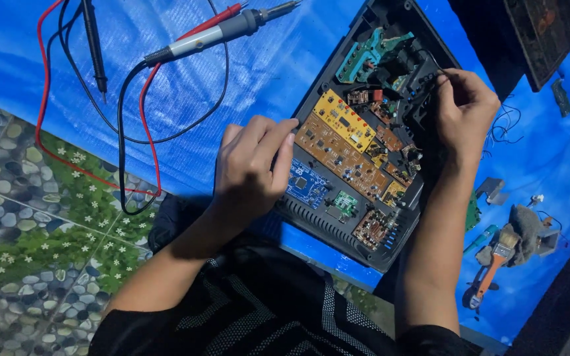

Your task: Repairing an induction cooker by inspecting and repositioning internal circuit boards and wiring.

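An opened black electronic case (311, 217) lies tilted on a blue sheet, with yellow (344, 118), orange (334, 151), blue (306, 184) and teal (364, 59) circuit boards inside. My left hand (252, 168) rests on the case's left edge, fingers curled over the rim beside the orange and blue boards. My right hand (466, 109) is at the case's upper right side, fingertips pinched on a thin dark wire (433, 66) above the components.
A grey-handled soldering iron (222, 31) and black and red meter probes (94, 46) with looping leads lie at the upper left. A paintbrush with an orange handle (493, 267), a rag and small parts sit at right. Pebble-patterned floor is at left.
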